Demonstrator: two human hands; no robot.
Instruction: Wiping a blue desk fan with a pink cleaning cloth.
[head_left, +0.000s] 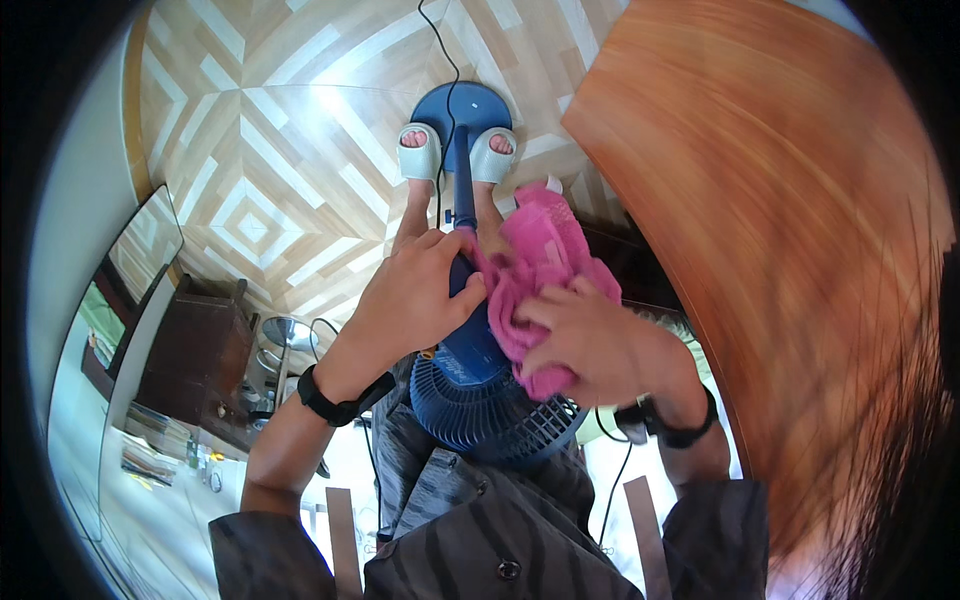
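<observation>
A blue pedestal fan stands between my feet, its round base (469, 105) on the floor and its pole (463, 180) rising towards me. My left hand (420, 292) grips the upper part of the fan's stand, just below the motor housing (472, 349), with a bit of pink cloth at its fingertips. In my right hand (592, 341) is a bunched pink cloth (551, 247), held against the side of the housing. The blue fan grille (480, 420) faces my body, close to my shirt. My right fingers are partly hidden in the cloth's folds and slightly blurred.
A wooden panel (735, 165) curves along the right side. On the left are a dark wooden cabinet (195, 360), a mirror (150, 240) and a small round mirror or dish (289, 334). A black cord (450, 60) runs over the patterned floor (300, 150) and across the fan base.
</observation>
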